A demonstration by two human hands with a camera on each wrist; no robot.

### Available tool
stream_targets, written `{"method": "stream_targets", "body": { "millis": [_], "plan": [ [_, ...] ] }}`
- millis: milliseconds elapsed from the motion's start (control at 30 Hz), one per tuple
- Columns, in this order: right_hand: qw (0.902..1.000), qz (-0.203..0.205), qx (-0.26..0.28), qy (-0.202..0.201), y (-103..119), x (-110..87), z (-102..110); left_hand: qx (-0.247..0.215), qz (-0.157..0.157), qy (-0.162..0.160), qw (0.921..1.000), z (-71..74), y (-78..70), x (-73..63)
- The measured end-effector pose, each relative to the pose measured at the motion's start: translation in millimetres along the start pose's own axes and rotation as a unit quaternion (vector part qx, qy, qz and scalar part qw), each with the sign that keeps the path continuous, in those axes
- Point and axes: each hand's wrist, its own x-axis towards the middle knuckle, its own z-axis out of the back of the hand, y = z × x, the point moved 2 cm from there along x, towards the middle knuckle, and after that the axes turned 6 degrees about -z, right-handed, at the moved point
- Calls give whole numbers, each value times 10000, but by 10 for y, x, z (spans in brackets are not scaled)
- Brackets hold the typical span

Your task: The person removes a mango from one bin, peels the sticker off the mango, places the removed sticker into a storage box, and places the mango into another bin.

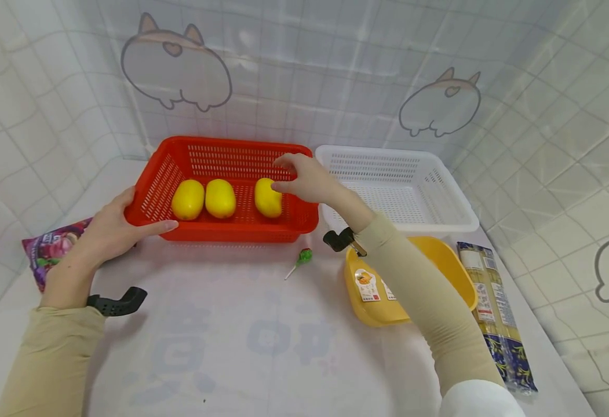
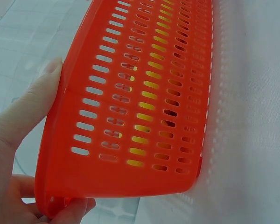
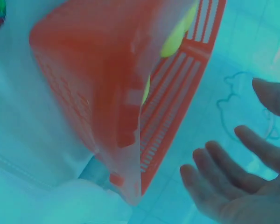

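Observation:
Three smooth yellow fruits, mango-like in shape, lie in a red slotted plastic basket (image 1: 236, 233). Two of them, the left fruit (image 1: 188, 200) and the middle fruit (image 1: 221, 198), sit side by side; the third fruit (image 1: 268, 198) lies apart toward the right end. My left hand (image 1: 108, 231) grips the basket's left end, thumb along the front rim and fingers curled round the end rim in the left wrist view. Over the basket's right end hovers my right hand (image 1: 306, 180), fingers spread and loosely bent, holding nothing; in the right wrist view it appears apart from the basket.
A white basket (image 1: 398, 223) stands right of the red one, with a yellow tub (image 1: 379, 313) before it, partly behind my right arm. A green lollipop (image 1: 304, 256) lies near the middle. Long packets (image 1: 492, 307) lie far right, a purple bag (image 1: 48, 249) far left.

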Motion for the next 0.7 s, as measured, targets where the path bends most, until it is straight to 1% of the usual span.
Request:
{"method": "stream_targets", "body": {
  "millis": [167, 300, 500, 700],
  "plan": [
    [9998, -42, 59, -192, -40, -229, -36, 12, 48, 21, 10000, -5, 12, 12],
    [9996, -89, 99, -229, -132, -378, -77, 2, 43, 42, 10000, 1, 19, 11],
    [9988, -179, 356, -268, -250, -615, -100, 44, 44, 30, 10000, 4, 33, 22],
    [9970, -224, 602, -439, -354, -828, -118, 30, 70, 28, 10000, -6, 35, 21]
  ]
}}
